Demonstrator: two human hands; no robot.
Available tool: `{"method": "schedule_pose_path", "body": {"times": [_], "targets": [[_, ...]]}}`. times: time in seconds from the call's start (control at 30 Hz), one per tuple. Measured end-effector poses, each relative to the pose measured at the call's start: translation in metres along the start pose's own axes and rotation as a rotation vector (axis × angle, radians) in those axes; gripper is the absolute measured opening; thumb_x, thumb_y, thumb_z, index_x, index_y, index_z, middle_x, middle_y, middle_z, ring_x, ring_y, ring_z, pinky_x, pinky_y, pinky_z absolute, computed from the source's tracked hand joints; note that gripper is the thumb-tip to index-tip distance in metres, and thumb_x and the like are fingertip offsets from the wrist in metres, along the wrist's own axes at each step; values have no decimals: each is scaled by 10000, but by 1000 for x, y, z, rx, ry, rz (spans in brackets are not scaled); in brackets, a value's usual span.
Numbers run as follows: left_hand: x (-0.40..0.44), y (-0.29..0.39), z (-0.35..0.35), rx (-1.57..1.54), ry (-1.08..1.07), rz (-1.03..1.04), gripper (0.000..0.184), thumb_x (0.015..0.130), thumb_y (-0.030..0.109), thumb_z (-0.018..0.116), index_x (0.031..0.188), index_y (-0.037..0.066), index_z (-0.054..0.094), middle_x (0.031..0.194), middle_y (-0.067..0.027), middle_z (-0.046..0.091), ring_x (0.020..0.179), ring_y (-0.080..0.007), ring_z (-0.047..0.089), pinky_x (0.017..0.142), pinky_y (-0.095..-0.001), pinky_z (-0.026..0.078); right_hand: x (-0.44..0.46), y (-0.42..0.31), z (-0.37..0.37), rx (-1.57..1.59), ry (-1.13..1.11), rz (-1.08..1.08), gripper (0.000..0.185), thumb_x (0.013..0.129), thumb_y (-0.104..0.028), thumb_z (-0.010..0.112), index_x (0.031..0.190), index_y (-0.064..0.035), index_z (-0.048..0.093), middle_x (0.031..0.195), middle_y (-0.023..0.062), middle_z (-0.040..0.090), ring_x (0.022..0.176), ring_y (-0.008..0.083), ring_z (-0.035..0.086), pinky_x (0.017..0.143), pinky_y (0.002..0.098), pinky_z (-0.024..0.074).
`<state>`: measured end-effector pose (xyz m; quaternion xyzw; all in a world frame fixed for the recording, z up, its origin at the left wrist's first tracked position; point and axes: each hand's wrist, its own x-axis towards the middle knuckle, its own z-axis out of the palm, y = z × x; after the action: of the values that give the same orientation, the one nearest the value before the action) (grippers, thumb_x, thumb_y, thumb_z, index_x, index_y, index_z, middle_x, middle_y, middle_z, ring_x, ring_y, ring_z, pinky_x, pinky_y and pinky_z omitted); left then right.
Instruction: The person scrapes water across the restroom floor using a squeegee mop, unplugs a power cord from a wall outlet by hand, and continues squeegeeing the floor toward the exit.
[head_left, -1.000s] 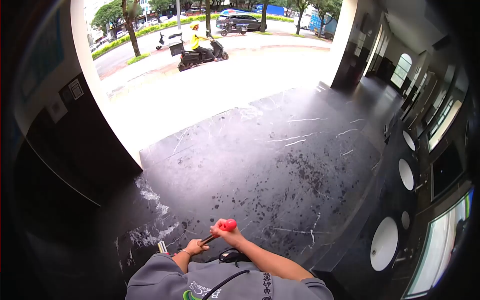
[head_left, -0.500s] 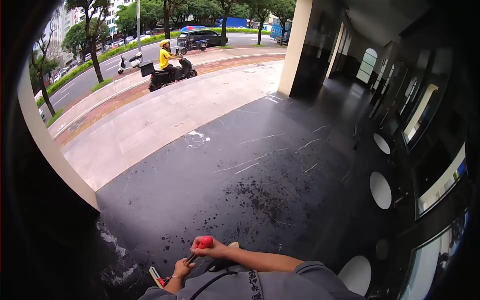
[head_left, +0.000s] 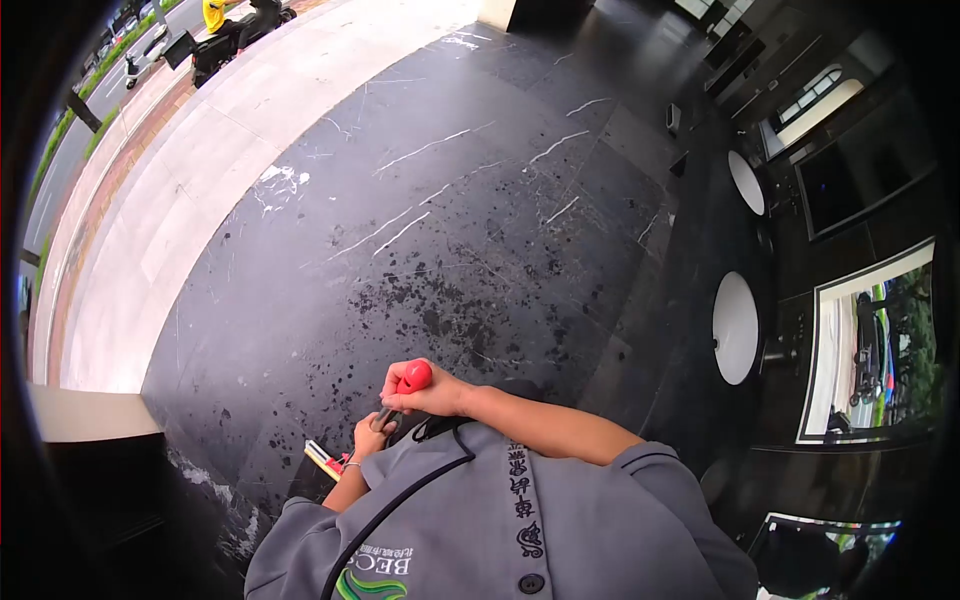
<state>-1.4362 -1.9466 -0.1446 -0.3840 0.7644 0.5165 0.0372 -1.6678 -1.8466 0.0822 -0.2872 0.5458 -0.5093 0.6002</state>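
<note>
My right hand (head_left: 432, 392) is closed round the top of a pole with a rounded red end (head_left: 414, 376). Lower on the grey shaft (head_left: 381, 418), my left hand (head_left: 370, 436) is wrapped round the same pole. The pole points down and away from the camera, so most of its length is hidden by my hands and body. Beside my left wrist shows a flat tool head (head_left: 325, 461) with white, yellow and red parts. Whether it joins the pole, I cannot tell.
Dark stone floor (head_left: 480, 220) with wet-looking spots spreads ahead. A pale pavement (head_left: 200, 170) borders it on the left, where a rider in yellow (head_left: 215, 14) sits on a scooter (head_left: 235, 40). White round basins (head_left: 736, 328) and mirrors (head_left: 868, 345) line the right wall.
The camera has tipped downward, so more of my grey shirt and the floor shows. Both hands appear higher in view, still holding the pole.
</note>
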Motion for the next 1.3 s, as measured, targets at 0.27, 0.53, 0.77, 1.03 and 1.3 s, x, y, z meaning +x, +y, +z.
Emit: {"method": "schedule_pose_path", "body": {"times": [0.27,0.53,0.77,1.03,1.3], "targets": [[131,148,125,-357,-28,-30,256,726,182,739,914,31,654,722,-100,643,661,-201,598,655,-340,480,-27,-42,-234,-38,-46,-22,159,804,-162,711,815,-65,585,729,-13,584,621,61,536,569,226,455],[284,318,260,-3,-144,95,258,717,157,745,932,39,663,741,-96,655,666,-190,605,656,-338,481,-75,-100,-445,-56,90,-131,149,775,-141,701,761,-61,575,702,0,598,636,67,550,596,241,470],[425,425,370,-123,-174,151,262,722,162,740,946,47,666,754,-102,661,674,-206,615,660,-342,481,-81,-156,-635,-35,77,-59,158,780,-151,708,771,-77,569,707,-4,590,614,66,549,541,227,476],[513,575,427,-33,-20,-127,277,747,211,699,1004,111,669,831,-133,681,784,-301,655,703,-387,492,-51,-232,-837,-148,65,35,138,815,-138,698,812,-65,581,755,18,617,711,84,593,641,237,498],[600,755,483,-273,164,-81,332,665,264,754,934,82,685,872,-133,687,847,-278,661,754,-376,499,-47,-321,-992,-200,-29,-67,117,802,-50,687,786,-28,573,835,89,647,872,198,621,825,341,501]]}}
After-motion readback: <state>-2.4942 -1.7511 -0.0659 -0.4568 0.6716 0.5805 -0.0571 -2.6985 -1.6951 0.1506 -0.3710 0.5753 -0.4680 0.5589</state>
